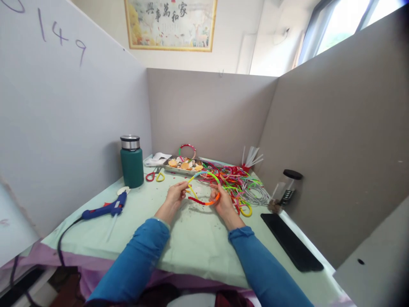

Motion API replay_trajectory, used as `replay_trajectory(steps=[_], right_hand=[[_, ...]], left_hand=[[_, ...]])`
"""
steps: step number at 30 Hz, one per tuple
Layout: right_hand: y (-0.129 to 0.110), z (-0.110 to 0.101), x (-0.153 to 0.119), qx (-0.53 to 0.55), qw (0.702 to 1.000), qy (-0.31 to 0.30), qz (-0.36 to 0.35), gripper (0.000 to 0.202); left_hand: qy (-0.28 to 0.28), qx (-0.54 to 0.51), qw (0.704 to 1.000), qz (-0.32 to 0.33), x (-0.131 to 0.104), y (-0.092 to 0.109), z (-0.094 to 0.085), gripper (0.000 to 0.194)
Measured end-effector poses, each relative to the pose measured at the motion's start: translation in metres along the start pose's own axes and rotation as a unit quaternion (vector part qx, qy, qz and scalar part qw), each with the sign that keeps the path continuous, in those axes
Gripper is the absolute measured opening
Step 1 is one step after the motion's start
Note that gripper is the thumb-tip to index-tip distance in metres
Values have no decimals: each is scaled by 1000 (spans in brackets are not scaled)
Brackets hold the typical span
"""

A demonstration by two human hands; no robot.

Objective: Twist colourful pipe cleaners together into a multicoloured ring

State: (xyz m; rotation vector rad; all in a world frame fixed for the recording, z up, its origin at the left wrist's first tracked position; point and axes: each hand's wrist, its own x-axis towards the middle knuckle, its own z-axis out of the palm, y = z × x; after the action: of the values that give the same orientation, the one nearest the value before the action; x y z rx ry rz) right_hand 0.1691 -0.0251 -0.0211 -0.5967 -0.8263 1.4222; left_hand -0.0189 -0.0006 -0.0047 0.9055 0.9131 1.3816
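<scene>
Between my two hands, a little above the table, is a multicoloured ring (207, 173) that looks like a bent tube or hoop. Its colours run from blue and green through yellow to orange and dark red, and at the lower left the ends do not meet. My left hand (176, 194) pinches its left side, where a yellow stretch hangs down. Around the right side, near the orange part, the fingers of my right hand (222, 199) are closed. Behind my right hand lies a tangled heap of coloured strands (238, 177).
At the left are a blue glue gun (105, 209) with its cord and a green bottle (132, 166). Scissors (155, 175) and a metal tray (169, 169) of round pieces, a ring (187, 146) above it, stand behind. A black slab (289, 241) and a jar (289, 187) flank the right wall.
</scene>
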Motion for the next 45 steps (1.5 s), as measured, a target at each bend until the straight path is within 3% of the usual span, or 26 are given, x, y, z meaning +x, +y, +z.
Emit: replay_trajectory(steps=[6, 14, 22, 32, 37, 42, 45], right_hand=[[-1, 0, -2, -2, 1000, -17, 15, 34], [0, -3, -1, -5, 1000, -23, 6, 36], [0, -2, -2, 6, 1000, -12, 26, 32], [-1, -1, -4, 12, 998, 0, 58, 25], [-2, -2, -4, 22, 997, -5, 68, 28], [-2, 1, -3, 39, 993, -48, 97, 38], [-4, 1, -4, 63, 992, -61, 96, 48]], left_hand=[[-3, -64, 998, -27, 8, -2, -3, 26], [-46, -75, 996, 11, 1, 2, -1, 40], [-62, -59, 995, 46, -2, 5, 1, 41], [-53, 19, 989, 140, -5, 4, 6, 52], [-18, 72, 981, 179, -5, 4, 9, 49], [17, 85, 980, 182, -6, 6, 9, 47], [26, 38, 988, 146, -5, 7, 6, 43]])
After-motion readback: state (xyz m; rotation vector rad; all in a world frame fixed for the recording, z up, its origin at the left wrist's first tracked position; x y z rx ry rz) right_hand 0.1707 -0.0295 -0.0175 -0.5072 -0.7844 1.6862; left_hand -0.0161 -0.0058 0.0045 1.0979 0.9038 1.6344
